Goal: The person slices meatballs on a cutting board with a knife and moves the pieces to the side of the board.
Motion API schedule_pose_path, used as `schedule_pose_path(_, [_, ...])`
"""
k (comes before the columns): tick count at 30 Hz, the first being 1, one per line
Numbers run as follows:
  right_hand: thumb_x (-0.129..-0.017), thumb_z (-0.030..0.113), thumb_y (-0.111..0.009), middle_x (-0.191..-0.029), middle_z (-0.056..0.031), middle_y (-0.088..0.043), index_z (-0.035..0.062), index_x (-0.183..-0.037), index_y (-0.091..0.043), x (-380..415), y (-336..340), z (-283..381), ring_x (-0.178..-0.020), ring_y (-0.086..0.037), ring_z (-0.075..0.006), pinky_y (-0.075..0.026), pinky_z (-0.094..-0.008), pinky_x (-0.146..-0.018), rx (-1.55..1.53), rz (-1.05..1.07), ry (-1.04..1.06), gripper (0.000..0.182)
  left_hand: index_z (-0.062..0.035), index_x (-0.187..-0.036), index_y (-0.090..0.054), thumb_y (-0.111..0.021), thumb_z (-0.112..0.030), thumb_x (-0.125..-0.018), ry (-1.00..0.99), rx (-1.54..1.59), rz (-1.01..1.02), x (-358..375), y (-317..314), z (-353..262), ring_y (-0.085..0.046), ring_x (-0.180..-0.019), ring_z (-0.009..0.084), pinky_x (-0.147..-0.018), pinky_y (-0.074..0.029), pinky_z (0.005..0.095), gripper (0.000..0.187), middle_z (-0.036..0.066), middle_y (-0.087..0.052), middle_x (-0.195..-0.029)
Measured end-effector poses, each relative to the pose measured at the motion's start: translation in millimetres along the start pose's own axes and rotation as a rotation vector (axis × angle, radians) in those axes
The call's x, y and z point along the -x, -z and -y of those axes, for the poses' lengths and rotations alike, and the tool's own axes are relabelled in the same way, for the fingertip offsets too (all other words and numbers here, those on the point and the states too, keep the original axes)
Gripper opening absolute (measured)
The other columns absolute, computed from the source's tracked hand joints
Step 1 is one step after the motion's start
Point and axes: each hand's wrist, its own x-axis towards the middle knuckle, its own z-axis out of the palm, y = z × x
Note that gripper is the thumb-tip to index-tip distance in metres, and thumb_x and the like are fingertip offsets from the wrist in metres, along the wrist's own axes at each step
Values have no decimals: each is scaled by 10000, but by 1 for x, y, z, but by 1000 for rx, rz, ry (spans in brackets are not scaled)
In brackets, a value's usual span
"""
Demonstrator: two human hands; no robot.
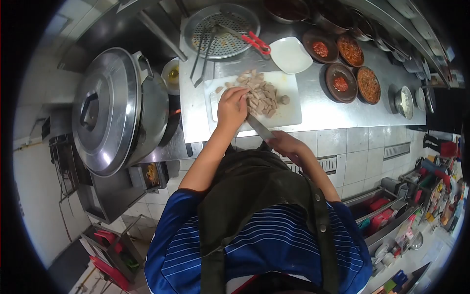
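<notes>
My right hand (285, 142) is closed round the handle of a knife (259, 127), whose blade slants up and left over the front edge of a white cutting board (291, 105). On the board lies a heap of cut greyish-brown meat pieces (262, 98), with one rounder piece (284, 100) to its right. At the heap's left side my left hand (233, 105) has its fingers bent together near the knife tip. Whatever lies under those fingertips is hidden.
A large lidded pot (110, 110) stands at the left. Behind the board are a perforated tray (225, 29) with red-handled tongs (255, 42) and a white plate (291, 55). Brown bowls (341, 83) of red food stand to the right, near a metal bowl (404, 102).
</notes>
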Motion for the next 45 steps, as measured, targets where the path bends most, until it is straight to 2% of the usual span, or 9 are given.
schedule_pose_path(4, [-859, 229, -526, -681, -213, -564, -21, -852, -496, -60, -18, -35, -600, -554, -370, -437, -398, -553, 455, -390, 459, 252, -86, -828, -659, -696, -71, -648, -28, -197, 278, -15, -3, -4, -561, -868, 251, -762, -430, 366, 184, 59, -627, -872])
schedule_pose_path(7, [-853, 185, -495, -850, -286, -572, -34, -888, -520, -46, -23, -12, -860, -543, -449, -423, -476, -760, 386, -340, 315, 223, -110, -797, -641, -763, -145, -575, 218, -455, 468, -7, 3, -3, -534, -928, 243, -786, -401, 402, 257, 32, -610, -865])
schedule_pose_path(17, [-808, 85, -443, -793, -277, -600, -55, -921, -507, -23, -30, 12, -779, -596, -419, -460, -492, -709, 551, -339, 271, 191, -101, -760, -634, -791, -186, -547, 210, -271, 349, -29, -20, 6, -539, -917, 232, -809, -400, 417, 278, 37, -608, -890])
schedule_pose_path(25, [-845, 136, -446, -816, -304, -582, -77, -959, -510, -8, -31, 6, -803, -578, -426, -442, -486, -733, 473, -255, 406, 249, -64, -827, -618, -711, -168, -599, -200, -544, 778, -15, -137, -4, -556, -946, 283, -784, -423, 409, 267, 108, -583, -934])
schedule_pose_path(29, [-874, 177, -428, -804, -309, -572, -84, -910, -529, -24, -46, -13, -794, -550, -455, -419, -493, -739, 394, -195, 393, 282, -54, -858, -628, -703, -134, -597, -162, -371, 629, -15, -101, -28, -556, -917, 281, -760, -434, 394, 283, 104, -580, -934])
schedule_pose_path(32, [-892, 189, -416, -805, -320, -566, -81, -887, -530, -33, -50, -2, -802, -541, -469, -414, -498, -741, 435, -141, 434, 293, -31, -929, -639, -724, -67, -595, -132, 119, 125, -17, -51, -30, -559, -729, 181, -667, -452, 287, 346, 47, -561, -736])
schedule_pose_path(36, [-902, 191, -412, -806, -313, -567, -83, -870, -527, -50, -57, 17, -802, -538, -472, -414, -501, -729, 448, -194, 286, 299, -48, -937, -641, -771, -109, -644, 317, 356, 411, -16, -35, 18, -461, -618, 45, -547, -391, 175, 326, -26, -549, -751])
schedule_pose_path(40, [-905, 203, -420, -806, -296, -571, -75, -844, -530, -65, -55, 7, -800, -538, -467, -417, -493, -720, 439, -286, 331, 305, -24, -966, -635, -742, -89, -708, 487, 733, 246, -26, -31, 38, -538, -664, 55, -619, -447, 188, 286, -11, -597, -780])
schedule_pose_path(45, [-907, 228, -437, -817, -297, -567, -49, -848, -527, -66, -43, 0, -822, -537, -463, -421, -481, -733, 397, -394, 288, 297, -6, -1095, -586, -687, -22, -749, 342, 301, 75, -14, 61, 54, -593, -836, 113, -734, -484, 228, 361, 58, -617, -925])
